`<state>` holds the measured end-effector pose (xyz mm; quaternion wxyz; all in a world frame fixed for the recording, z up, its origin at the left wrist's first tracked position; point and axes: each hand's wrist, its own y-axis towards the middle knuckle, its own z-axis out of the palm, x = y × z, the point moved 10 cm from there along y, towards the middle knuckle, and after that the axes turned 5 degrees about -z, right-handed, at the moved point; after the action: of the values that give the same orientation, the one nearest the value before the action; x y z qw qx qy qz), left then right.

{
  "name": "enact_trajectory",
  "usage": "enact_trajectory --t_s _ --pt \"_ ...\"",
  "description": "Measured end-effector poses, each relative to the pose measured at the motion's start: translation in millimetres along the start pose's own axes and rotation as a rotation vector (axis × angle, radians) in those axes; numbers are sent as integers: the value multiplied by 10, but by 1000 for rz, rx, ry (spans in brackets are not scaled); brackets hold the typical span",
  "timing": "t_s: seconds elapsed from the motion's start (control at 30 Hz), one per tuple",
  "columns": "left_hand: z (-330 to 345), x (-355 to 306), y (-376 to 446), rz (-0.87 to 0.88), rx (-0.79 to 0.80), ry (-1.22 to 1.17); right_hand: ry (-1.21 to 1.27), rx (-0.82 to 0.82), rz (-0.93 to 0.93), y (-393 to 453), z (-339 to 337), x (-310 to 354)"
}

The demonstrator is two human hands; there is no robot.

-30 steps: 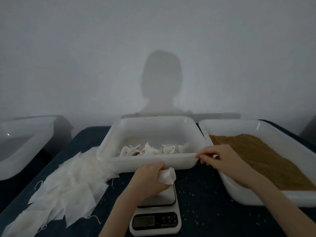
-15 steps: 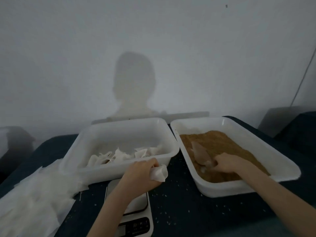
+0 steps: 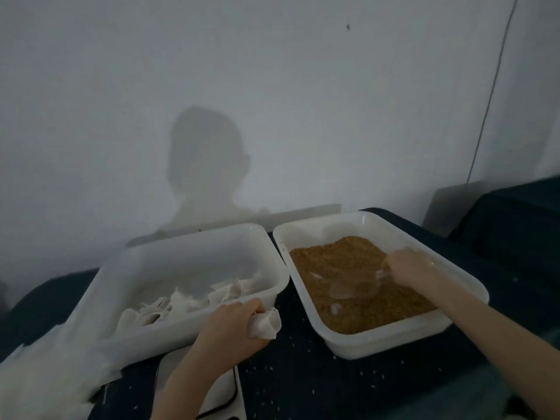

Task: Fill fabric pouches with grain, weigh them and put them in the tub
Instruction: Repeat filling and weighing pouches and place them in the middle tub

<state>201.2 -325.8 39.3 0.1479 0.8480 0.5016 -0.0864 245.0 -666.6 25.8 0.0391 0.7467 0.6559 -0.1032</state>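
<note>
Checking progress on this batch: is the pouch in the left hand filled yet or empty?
Looks empty: the pouch hangs limp and crumpled from the left hand; its inside is hidden.

It looked like a small, dim packing station set up in a plain room rather than a kitchen or shop. A dark-covered desk (image 3: 348,386) stood against a bare white wall (image 3: 272,86), carrying white plastic tubs (image 3: 194,325), a tub of brown grain (image 3: 357,286), a stack of empty fabric pouches (image 3: 45,374) and a digital scale (image 3: 224,392).
</note>
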Motion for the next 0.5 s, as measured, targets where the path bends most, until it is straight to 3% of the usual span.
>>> enact_trajectory --t_s 0.17,0.37,0.5 --pt "53 -42 40 5 20 -16 259 23 -202 -61 -45 63" --pt "71 -90 60 28 24 -20 301 99 -457 -171 9 437" --pt "66 -76 44 25 17 -20 317 212 -438 -199 156 392"
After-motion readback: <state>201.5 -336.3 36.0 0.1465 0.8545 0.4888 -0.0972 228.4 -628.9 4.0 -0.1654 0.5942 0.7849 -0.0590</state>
